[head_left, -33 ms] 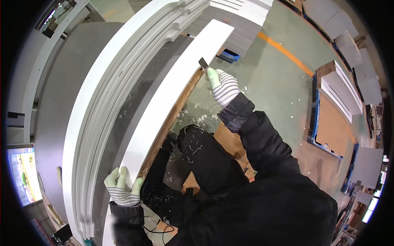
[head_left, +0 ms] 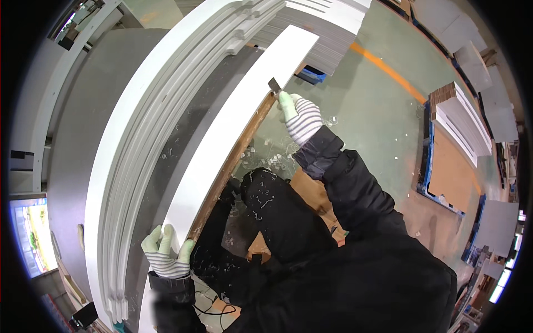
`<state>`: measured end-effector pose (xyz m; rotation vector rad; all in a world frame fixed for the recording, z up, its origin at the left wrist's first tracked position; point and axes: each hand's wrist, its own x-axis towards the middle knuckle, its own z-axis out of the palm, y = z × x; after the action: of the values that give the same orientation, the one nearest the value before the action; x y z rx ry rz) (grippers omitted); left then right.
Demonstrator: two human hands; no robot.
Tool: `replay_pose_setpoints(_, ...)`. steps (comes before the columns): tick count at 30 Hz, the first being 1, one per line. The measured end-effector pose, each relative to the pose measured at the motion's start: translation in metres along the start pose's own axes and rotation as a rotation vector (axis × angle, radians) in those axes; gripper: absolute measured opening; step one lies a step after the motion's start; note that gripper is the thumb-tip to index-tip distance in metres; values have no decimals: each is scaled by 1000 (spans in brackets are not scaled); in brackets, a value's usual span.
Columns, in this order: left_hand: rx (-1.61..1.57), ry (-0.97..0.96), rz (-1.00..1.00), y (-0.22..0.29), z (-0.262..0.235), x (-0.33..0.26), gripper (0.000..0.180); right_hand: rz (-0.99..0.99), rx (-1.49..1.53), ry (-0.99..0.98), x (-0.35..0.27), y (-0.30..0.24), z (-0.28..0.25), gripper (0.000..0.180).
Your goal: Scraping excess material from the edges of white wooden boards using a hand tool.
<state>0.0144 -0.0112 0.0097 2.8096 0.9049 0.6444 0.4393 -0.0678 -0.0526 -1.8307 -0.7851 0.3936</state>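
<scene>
A long white board (head_left: pixel 236 122) slants across the view, its near-side edge (head_left: pixel 232 161) bare and brown. My left hand (head_left: pixel 166 252), in a striped glove with pale green fingertips, grips the board's lower part, fingers on the white face and thumb at the brown edge. In a matching glove, my right hand (head_left: pixel 302 119) is closed round a small scraper (head_left: pixel 274 85) with a flat metal blade. The blade stands at the upper part of the board's edge; its handle is mostly hidden by my fingers.
Left of the board, several curved-looking white panels (head_left: pixel 139 116) are stacked on a grey table (head_left: pixel 75 144). Another panel stack (head_left: pixel 311 33) stands at the far end. Scraps (head_left: pixel 272 161) litter the green floor. At right a blue pallet (head_left: pixel 426 150) bears cardboard and white panels (head_left: pixel 461 119).
</scene>
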Motion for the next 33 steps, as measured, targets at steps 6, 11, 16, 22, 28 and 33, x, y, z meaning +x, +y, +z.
replay_pose_setpoints(6, 24, -42, 7, 2, -2, 3, 64, -70, -188, -670, -61, -59, 33, 46)
replay_pose_setpoints(11, 12, -37, 7, 1, 0, 1, 66, 122, 173, -479, -27, -40, 8, 46)
replay_pose_setpoints(16, -25, 43, 111, 16, 19, 33, 64, 186, 206, -394, -13, -48, 2, 51)
replay_pose_setpoints(22, -34, -64, 25, 28, 28, 54, 77, -263, -316, -954, -107, -75, 49, 59)
replay_pose_setpoints(28, 109, -55, -47, -22, -20, -52, 82, 26, 95, -140, 6, 2, -12, 40)
replay_pose_setpoints(33, 49, -35, 48, -2, -8, -7, 71, 37, 177, -539, -72, -43, 55, 50)
